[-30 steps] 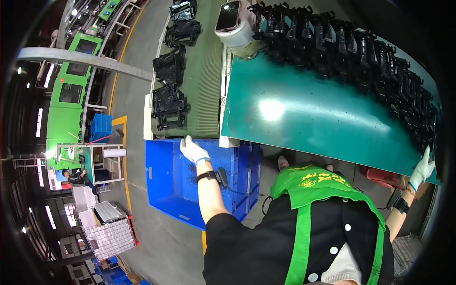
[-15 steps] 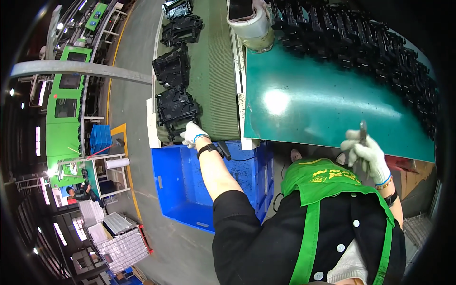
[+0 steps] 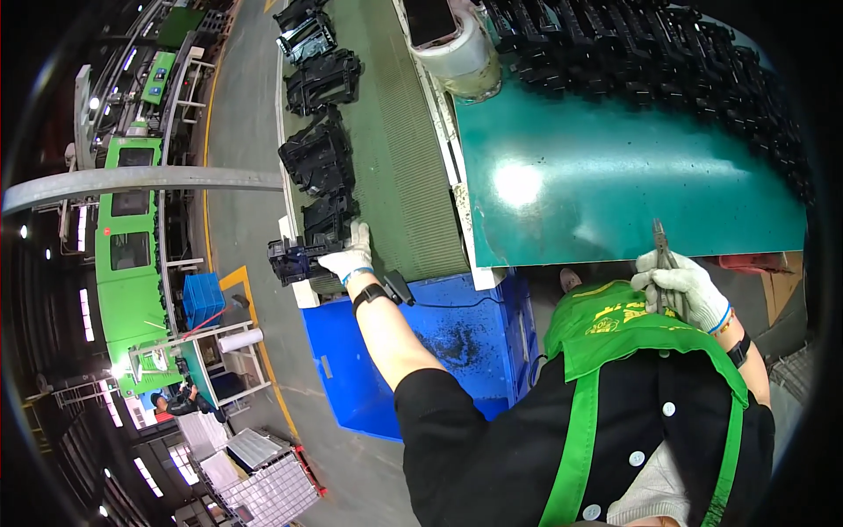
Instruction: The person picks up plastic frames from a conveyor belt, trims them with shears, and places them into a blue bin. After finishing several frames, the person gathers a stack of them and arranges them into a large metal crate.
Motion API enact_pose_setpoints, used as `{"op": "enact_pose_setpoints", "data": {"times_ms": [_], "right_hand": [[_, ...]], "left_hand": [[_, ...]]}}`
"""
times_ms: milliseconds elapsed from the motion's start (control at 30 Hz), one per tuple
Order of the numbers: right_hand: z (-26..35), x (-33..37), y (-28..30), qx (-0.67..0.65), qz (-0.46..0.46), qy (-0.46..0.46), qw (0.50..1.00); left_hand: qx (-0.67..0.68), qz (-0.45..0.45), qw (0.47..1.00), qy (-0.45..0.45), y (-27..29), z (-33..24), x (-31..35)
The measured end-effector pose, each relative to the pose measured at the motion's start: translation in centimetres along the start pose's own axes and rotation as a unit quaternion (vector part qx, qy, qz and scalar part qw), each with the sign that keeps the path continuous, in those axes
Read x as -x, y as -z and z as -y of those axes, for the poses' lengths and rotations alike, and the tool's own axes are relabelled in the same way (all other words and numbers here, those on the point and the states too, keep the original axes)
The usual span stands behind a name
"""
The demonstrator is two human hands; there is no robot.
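My left hand [image 3: 349,256], in a white glove, grips the near end of a black plastic part [image 3: 327,218] at the near left of the green conveyor belt [image 3: 399,167]. The part is turned, and one end juts past the belt's left edge. How the fingertips lie on it is partly hidden. More black plastic parts [image 3: 318,154] lie in a row farther up the belt. Before my apron, my gloved right hand [image 3: 689,290] is closed around a pair of pliers [image 3: 660,239], jaws pointing away from me, by the front edge of the green tabletop [image 3: 606,193].
Below the belt's end stands a blue bin [image 3: 395,338] with dark bits inside; a cable crosses it. Many black parts [image 3: 650,70] line the tabletop's far side. A phone [image 3: 430,19] rests on a whitish container [image 3: 465,66]. Another person [image 3: 183,401] is far left.
My left hand has turned the nearest black part, swinging one end out to the left. The pliers in my right hand now point upward more plainly. The view has shifted slightly.
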State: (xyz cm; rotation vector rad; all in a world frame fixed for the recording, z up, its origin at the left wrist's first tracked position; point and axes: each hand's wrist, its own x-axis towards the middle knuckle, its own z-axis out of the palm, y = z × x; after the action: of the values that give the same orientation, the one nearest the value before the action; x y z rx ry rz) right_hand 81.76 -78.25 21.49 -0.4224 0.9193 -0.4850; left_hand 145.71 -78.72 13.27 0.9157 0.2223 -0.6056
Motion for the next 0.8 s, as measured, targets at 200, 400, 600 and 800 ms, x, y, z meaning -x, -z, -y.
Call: {"op": "enact_pose_setpoints", "data": {"times_ms": [200, 400, 600, 800], "right_hand": [[0.1, -0.6, -0.3, 0.027, 0.018, -0.023, 0.999], [1.3, -0.7, 1.8, 0.038, 0.029, -0.006, 0.999], [6.6, -3.0, 0.3, 0.175, 0.076, 0.007, 0.982], [8.7, -6.9, 0.8, 0.214, 0.079, 0.023, 0.973]], "left_hand": [[-0.222, 0.054, 0.956, -0.186, 4.9, -0.2, -2.9], [-0.480, 0.150, 0.809, -0.304, 11.1, -0.8, 6.8], [-0.190, 0.127, 0.962, 0.152, 7.2, 3.4, 22.4], [-0.290, 0.237, 0.905, 0.203, 1.5, 14.3, 33.3]]}}
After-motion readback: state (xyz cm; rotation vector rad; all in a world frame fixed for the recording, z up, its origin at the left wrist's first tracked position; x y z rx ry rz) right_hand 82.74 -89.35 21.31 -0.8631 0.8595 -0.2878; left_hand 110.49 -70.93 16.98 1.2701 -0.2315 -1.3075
